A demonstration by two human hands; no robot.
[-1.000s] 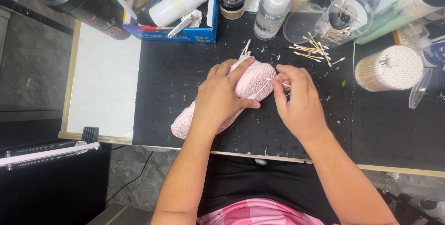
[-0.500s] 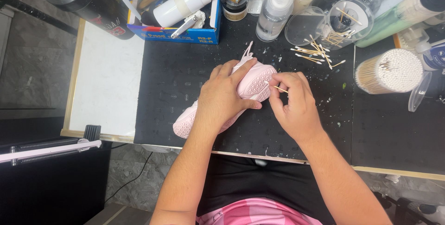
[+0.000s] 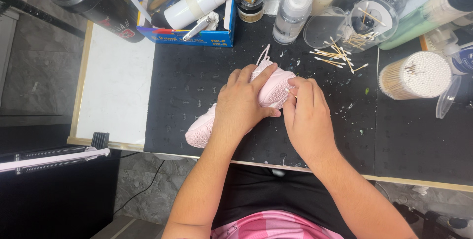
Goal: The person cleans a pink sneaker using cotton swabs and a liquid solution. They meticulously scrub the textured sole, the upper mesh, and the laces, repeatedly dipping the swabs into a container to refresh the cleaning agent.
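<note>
Gripping pink shoe [image 3: 274,90], both hands [image 3: 276,108]

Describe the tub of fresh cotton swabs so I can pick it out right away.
Start at the black work mat and go to its right edge, past the hands on the pink shoe. The round tub of cotton swabs lies there. Unlike the loose used swabs nearby, its swabs are packed tight, white tips facing up.

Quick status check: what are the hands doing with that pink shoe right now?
Left hand clamps pink shoe, sole up, on black mat. Right hand pinches at its sole. Loose cotton swabs lie beyond, clear of the shoe.
</note>
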